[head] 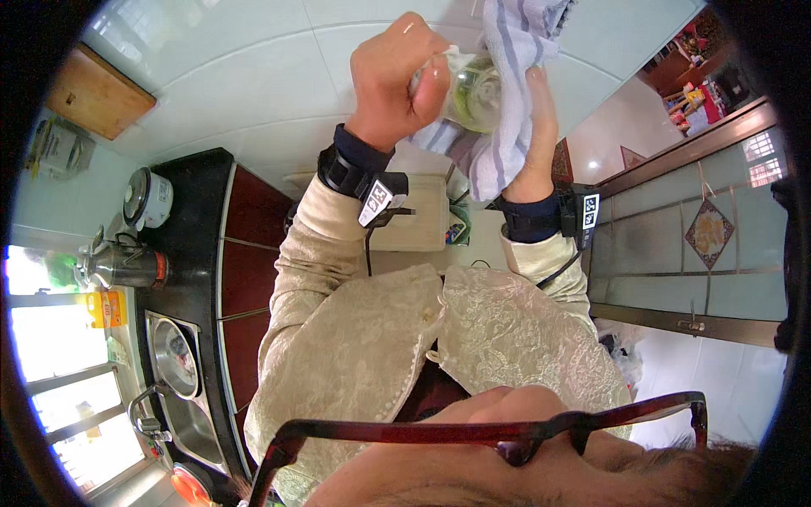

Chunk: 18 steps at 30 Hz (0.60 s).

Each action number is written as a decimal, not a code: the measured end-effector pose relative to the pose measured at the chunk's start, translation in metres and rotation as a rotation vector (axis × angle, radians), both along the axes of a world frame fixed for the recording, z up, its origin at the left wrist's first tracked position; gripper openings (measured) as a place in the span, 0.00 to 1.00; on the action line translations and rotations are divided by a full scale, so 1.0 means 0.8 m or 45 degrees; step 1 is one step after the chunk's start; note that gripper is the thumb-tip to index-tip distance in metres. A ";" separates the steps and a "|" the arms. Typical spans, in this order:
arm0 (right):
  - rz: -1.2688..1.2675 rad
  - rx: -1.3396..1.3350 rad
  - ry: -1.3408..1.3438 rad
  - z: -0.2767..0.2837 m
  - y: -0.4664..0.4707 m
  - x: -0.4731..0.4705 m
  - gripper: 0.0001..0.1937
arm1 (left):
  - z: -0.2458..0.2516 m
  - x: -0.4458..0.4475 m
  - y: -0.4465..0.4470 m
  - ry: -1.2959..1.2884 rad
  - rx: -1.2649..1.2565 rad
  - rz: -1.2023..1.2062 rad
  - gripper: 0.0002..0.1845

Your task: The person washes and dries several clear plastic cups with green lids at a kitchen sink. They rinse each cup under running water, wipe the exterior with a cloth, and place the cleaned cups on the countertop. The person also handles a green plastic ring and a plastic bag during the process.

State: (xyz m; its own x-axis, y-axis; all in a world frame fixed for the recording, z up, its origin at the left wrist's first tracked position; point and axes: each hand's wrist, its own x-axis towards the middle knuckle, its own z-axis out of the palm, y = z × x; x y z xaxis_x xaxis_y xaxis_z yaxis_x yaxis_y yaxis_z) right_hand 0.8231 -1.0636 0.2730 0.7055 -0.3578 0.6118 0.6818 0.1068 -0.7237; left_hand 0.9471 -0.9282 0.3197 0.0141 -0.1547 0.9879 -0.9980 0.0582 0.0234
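My left hand [400, 79] is closed in a fist at the near-left side of a clear glass [475, 95] with a greenish tint, and its thumb lies against the glass. A scrap of white cloth shows beside its fingers. A white towel with grey-violet stripes [507, 114] drapes over the glass's right side and hangs below it. From behind the towel my right hand [542, 120] presses it to the glass; most of its fingers are hidden. Both wrists carry dark bands with small devices.
A black counter [190, 253] runs along the left, bearing a rice cooker [147, 198], a metal kettle [123, 263] and a sink [190, 428] holding a steel basin [175, 358]. A wooden board [98, 92] is at upper left. A glazed door [684, 234] stands at right.
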 end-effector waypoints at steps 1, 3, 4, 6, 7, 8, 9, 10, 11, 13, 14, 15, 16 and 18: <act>0.031 0.239 0.149 0.003 -0.002 0.006 0.27 | 0.001 -0.001 -0.003 0.003 -0.031 -0.016 0.03; 0.039 0.330 0.151 0.007 0.000 0.009 0.26 | 0.001 -0.004 -0.005 -0.001 0.004 0.055 0.03; 0.060 0.377 0.108 0.008 0.001 0.010 0.26 | 0.000 -0.006 -0.006 -0.002 0.021 0.090 0.06; -0.049 0.517 0.193 0.010 0.002 0.013 0.27 | -0.001 -0.010 -0.009 0.074 -0.013 0.083 0.04; -0.128 0.545 0.203 0.009 0.002 0.015 0.28 | -0.001 -0.011 -0.012 0.111 -0.030 0.082 0.03; -0.206 0.571 0.213 0.007 0.001 0.018 0.28 | -0.002 -0.011 -0.015 0.147 -0.047 0.077 0.03; -0.231 0.499 0.205 0.006 -0.003 0.022 0.29 | -0.002 -0.012 -0.019 0.184 -0.062 0.073 0.04; -0.254 0.426 0.198 0.004 -0.008 0.027 0.30 | -0.003 -0.013 -0.024 0.222 -0.078 0.069 0.04; -0.277 0.352 0.192 0.001 -0.013 0.030 0.30 | -0.005 -0.013 -0.029 0.249 -0.132 0.056 0.04; -0.457 0.288 0.229 -0.005 -0.019 0.033 0.30 | -0.007 -0.014 -0.038 0.298 -0.239 0.033 0.05; -0.486 0.241 0.214 -0.007 -0.021 0.035 0.30 | -0.008 -0.014 -0.038 0.350 -0.196 0.033 0.06; -0.517 0.194 0.201 -0.009 -0.024 0.036 0.30 | -0.009 -0.014 -0.038 0.404 -0.152 0.032 0.06; -0.519 0.175 0.174 -0.011 -0.023 0.036 0.30 | -0.010 -0.014 -0.037 0.457 -0.110 0.029 0.07; -0.593 0.025 0.142 -0.014 -0.025 0.038 0.30 | -0.013 -0.016 -0.039 0.554 -0.145 -0.007 0.09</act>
State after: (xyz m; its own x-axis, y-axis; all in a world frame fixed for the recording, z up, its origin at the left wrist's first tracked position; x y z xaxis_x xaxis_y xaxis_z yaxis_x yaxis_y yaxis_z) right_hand 0.8536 -1.0833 0.2618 0.5283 -0.6622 0.5314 0.5790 -0.1769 -0.7959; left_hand 0.9341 -0.9594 0.3093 0.4317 -0.0462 0.9009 -0.8964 0.0898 0.4341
